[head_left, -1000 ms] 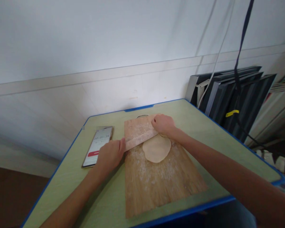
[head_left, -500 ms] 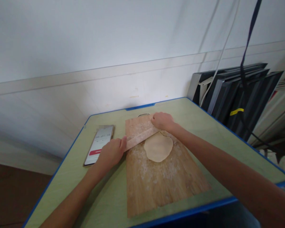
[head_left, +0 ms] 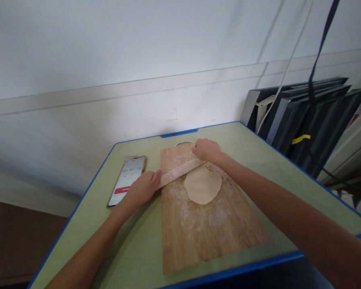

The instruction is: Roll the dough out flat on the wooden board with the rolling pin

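Note:
A floury wooden rolling pin (head_left: 182, 170) lies slantwise over the far edge of a flat, roughly round sheet of dough (head_left: 203, 186). My left hand (head_left: 145, 186) is closed round its near-left end, just past the board's left edge. Around the far-right end my right hand (head_left: 207, 150) is closed, fingers curled, hiding that end. Beneath the dough is a wooden cutting board (head_left: 192, 249), dusted with flour. The dough's upper right rim looks uneven, with a small notch or fold.
Left of the board, a phone (head_left: 129, 176) showing a running timer lies on the green table (head_left: 132, 249), which has a blue edge. Behind stands a white wall (head_left: 138, 112). Dark flat panels (head_left: 313, 120) lean at the right, with a hanging dark strap (head_left: 321, 44) before them.
Both hands and the rolling pin stay in nearly the same place over the dough's far edge. The view has shifted slightly, and the phone's timer has advanced.

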A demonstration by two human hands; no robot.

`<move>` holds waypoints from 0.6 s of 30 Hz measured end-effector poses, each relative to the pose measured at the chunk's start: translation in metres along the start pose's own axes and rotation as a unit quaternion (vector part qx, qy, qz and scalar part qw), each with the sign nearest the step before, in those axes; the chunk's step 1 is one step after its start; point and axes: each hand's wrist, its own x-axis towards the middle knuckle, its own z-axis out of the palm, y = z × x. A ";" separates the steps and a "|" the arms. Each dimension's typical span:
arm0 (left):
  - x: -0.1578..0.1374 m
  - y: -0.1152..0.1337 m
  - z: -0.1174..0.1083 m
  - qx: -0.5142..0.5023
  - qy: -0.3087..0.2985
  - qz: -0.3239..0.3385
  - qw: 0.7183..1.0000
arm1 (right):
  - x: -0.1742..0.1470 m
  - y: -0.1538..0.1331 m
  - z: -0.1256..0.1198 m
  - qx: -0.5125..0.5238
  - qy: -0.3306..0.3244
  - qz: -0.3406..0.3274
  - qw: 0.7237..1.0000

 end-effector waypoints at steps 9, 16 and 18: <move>-0.016 0.010 -0.001 0.095 0.069 -0.021 0.993 | -0.027 0.001 0.004 0.003 0.099 0.017 0.995; -0.005 0.003 0.002 0.032 0.028 -0.029 0.999 | -0.006 0.001 0.003 0.013 0.034 0.019 0.999; -0.002 0.002 0.003 0.010 0.024 -0.039 0.999 | 0.002 0.000 0.003 0.016 0.016 0.015 1.000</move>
